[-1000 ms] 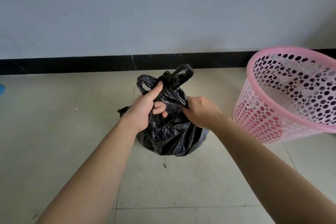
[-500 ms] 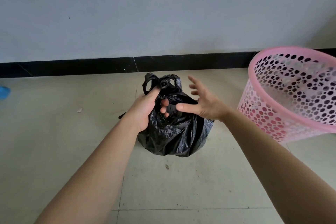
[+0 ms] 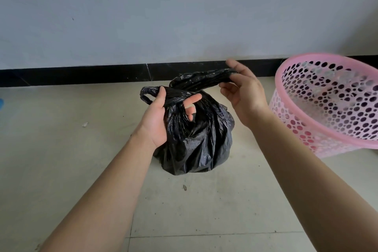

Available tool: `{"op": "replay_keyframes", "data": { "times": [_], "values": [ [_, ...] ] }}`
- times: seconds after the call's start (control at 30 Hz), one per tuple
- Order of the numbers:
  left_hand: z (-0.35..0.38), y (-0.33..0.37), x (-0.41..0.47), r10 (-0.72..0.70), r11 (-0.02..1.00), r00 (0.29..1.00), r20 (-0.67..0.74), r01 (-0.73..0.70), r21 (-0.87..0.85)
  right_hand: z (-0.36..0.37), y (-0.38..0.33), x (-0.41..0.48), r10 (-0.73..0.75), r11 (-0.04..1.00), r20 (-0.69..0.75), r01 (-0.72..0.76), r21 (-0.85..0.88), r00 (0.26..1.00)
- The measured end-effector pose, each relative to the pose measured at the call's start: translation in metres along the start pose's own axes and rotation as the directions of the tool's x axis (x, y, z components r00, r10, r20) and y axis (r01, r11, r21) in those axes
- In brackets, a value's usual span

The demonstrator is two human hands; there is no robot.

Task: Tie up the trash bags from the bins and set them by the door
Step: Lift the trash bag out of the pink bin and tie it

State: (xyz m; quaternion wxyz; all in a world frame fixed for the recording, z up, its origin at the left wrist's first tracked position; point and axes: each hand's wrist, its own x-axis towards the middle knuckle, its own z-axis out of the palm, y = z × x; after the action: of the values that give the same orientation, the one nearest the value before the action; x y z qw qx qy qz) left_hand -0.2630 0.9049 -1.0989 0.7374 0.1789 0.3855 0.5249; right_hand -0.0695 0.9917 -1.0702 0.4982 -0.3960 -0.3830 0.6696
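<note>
A plain indoor room, most likely part of a home. A pale tiled floor [image 3: 61, 170], marked with a few specks of dirt, meets a bare grey-white wall [image 3: 184, 16] along a black skirting strip [image 3: 81, 75]. A pink perforated plastic waste bin [image 3: 327, 108] and a black trash bag [image 3: 196, 145] are on the floor.

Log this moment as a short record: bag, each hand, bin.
bag: black trash bag, on the tiled floor, handles crossed at the top
left: left hand grips the neck and one handle
right: right hand pinches the other handle, stretched rightward
bin: pink bin, right of the bag, not touching it
</note>
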Motion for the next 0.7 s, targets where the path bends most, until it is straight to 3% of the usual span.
{"op": "replay_keyframes", "data": {
  "times": [0.1, 0.17, 0.23, 0.47, 0.53, 0.63, 0.7],
  "values": [
    [-0.005, 0.0, 0.005, 0.109, 0.979, 0.994, 0.003, -0.107, -0.172, -0.003, 0.001, -0.007, 0.135, 0.99, 0.159, -0.128, -0.055, 0.978],
    [-0.006, 0.0, 0.005, 0.193, 0.957, 0.981, -0.035, -0.196, -0.214, -0.005, 0.005, -0.012, 0.338, 0.928, 0.268, -0.272, -0.255, 0.902],
    [-0.004, 0.001, 0.002, 0.204, 0.954, 0.978, -0.047, -0.209, -0.214, -0.008, 0.015, -0.014, 0.496, 0.821, 0.301, -0.328, -0.468, 0.814],
    [-0.018, 0.005, -0.004, 0.217, 0.971, 0.973, -0.083, -0.224, -0.08, -0.032, 0.028, -0.012, 0.571, 0.769, 0.385, -0.307, -0.561, 0.725],
    [-0.016, 0.007, -0.008, 0.207, 0.977, 0.978, -0.036, -0.208, -0.043, -0.034, 0.028, -0.01, 0.541, 0.74, 0.364, -0.223, -0.635, 0.758],
    [-0.008, 0.006, -0.01, 0.157, 0.988, 0.987, -0.015, -0.157, 0.002, -0.031, 0.029, -0.005, 0.315, 0.79, 0.285, -0.083, -0.608, 0.905],
    [-0.005, 0.004, -0.009, 0.134, 0.991, 0.991, 0.002, -0.134, 0.007, -0.027, 0.03, -0.002, 0.174, 0.805, 0.248, 0.008, -0.593, 0.953]
  ]
}}
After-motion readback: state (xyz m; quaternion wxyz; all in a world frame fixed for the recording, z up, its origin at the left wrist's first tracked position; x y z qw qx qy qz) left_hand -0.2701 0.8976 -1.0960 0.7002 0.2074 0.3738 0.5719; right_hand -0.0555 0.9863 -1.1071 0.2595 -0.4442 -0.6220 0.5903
